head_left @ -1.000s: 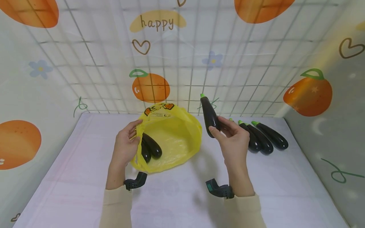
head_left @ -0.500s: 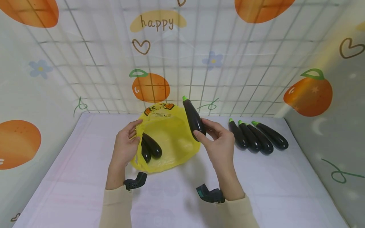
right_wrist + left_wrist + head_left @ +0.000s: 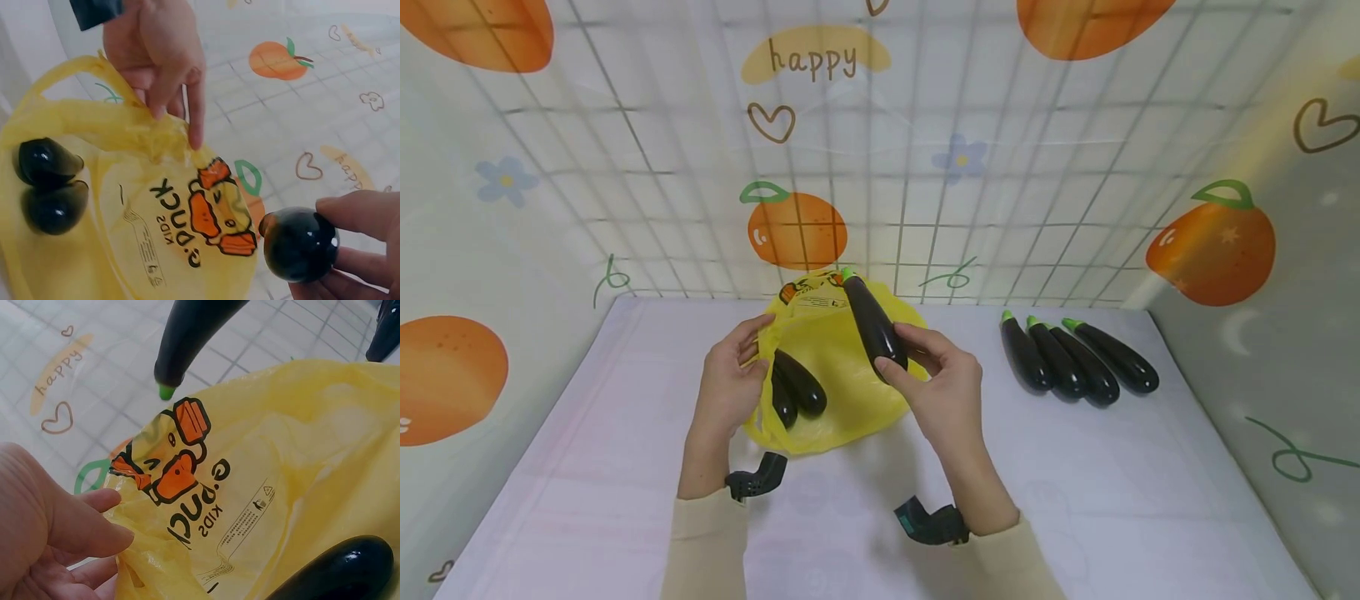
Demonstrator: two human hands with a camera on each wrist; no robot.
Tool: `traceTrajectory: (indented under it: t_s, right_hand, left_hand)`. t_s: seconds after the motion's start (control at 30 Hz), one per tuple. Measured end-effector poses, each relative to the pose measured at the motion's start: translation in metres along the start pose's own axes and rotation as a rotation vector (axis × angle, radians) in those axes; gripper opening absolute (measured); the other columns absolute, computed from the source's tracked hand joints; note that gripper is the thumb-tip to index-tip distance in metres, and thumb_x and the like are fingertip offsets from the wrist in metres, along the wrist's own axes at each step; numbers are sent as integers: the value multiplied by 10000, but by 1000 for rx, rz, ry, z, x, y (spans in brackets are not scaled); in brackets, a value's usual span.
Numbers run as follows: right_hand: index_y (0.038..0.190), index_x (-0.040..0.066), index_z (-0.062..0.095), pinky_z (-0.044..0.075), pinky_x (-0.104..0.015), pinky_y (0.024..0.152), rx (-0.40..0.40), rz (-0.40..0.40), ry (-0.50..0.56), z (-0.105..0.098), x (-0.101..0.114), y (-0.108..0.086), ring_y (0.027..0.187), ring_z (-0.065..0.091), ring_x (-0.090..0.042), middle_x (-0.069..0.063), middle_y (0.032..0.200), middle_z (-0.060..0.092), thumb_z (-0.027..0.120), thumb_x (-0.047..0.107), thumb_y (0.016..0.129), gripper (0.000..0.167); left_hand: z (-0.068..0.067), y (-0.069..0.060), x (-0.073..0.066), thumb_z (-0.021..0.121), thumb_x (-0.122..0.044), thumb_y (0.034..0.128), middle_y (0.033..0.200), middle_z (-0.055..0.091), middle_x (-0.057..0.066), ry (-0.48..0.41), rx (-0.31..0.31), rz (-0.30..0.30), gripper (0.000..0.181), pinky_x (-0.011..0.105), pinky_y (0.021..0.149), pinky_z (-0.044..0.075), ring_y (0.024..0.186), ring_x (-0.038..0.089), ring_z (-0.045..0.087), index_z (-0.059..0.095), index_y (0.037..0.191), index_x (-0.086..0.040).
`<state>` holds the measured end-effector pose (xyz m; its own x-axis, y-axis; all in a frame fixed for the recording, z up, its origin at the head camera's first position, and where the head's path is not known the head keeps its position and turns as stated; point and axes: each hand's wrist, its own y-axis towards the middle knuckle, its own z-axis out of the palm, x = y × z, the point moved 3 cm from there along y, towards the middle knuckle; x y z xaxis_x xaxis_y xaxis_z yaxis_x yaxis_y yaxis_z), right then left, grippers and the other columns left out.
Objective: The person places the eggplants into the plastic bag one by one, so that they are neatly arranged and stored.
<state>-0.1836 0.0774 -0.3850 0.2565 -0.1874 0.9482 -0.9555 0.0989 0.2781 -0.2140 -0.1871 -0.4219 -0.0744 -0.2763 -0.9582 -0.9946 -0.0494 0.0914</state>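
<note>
My left hand (image 3: 733,375) pinches the left rim of a yellow plastic bag (image 3: 857,408), which lies with its mouth spread open. Inside the bag, at its left side, are two dark eggplants (image 3: 801,383). Between thumb and fingers my right hand (image 3: 943,387) grips another eggplant (image 3: 872,321) near its round end, its green stem tip pointing up and away. That eggplant is over the right part of the bag. In the left wrist view the thumb (image 3: 94,531) presses the bag's edge, beside a printed duck. The right wrist view shows the held eggplant (image 3: 300,247) end-on.
Several eggplants (image 3: 1075,367) lie side by side at the right of the white table (image 3: 1135,500). Behind the table stands a wire grid (image 3: 910,192) covered with a printed sheet. A grey side wall (image 3: 1262,375) bounds the right.
My right hand has carried the held eggplant leftward and slightly down, from right of the bag to over it. The left hand and the bag have stayed in place.
</note>
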Motion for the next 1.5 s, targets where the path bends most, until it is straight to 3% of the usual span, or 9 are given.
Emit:
traceTrajectory:
  t_s: [0.17, 0.4, 0.73, 1.5]
  right_hand:
    - [1268, 57, 753, 578, -331, 988, 37, 23, -11, 12, -1, -4, 1133, 719, -224, -61, 1249, 722, 879, 24, 838, 450]
    - [1249, 21, 749, 574, -449, 1012, 76, -47, -27, 24, -3, -9, 1102, 733, -260, -86, 1216, 739, 876, 9, 836, 432]
    - [1251, 1, 746, 569, -477, 1018, 104, -26, -38, 33, -10, -10, 1102, 731, -310, -133, 1219, 737, 882, 2, 823, 449]
    - [1288, -1, 727, 552, -519, 1032, 177, 101, -68, 52, -60, 2, 1141, 710, -324, -141, 1269, 720, 842, 34, 880, 425]
  left_hand:
    - [0, 0, 0, 511, 144, 996, 1534, 553, 107, -1, 5, -2, 595, 396, 1038, 545, 1344, 266, 593, 559, 1518, -139]
    - [-1, -2, 1, 493, 160, 989, 1541, 534, 86, 48, -4, 27, 613, 459, 1091, 515, 1389, 294, 541, 564, 1516, -144]
    - [-1, -1, 1, 511, 149, 990, 1543, 534, 86, 65, -14, 28, 606, 485, 1112, 495, 1396, 311, 533, 570, 1513, -152]
    - [-1, -1, 0, 499, 153, 989, 1527, 549, 98, 38, -1, 17, 606, 459, 1067, 535, 1369, 292, 557, 558, 1519, -136]
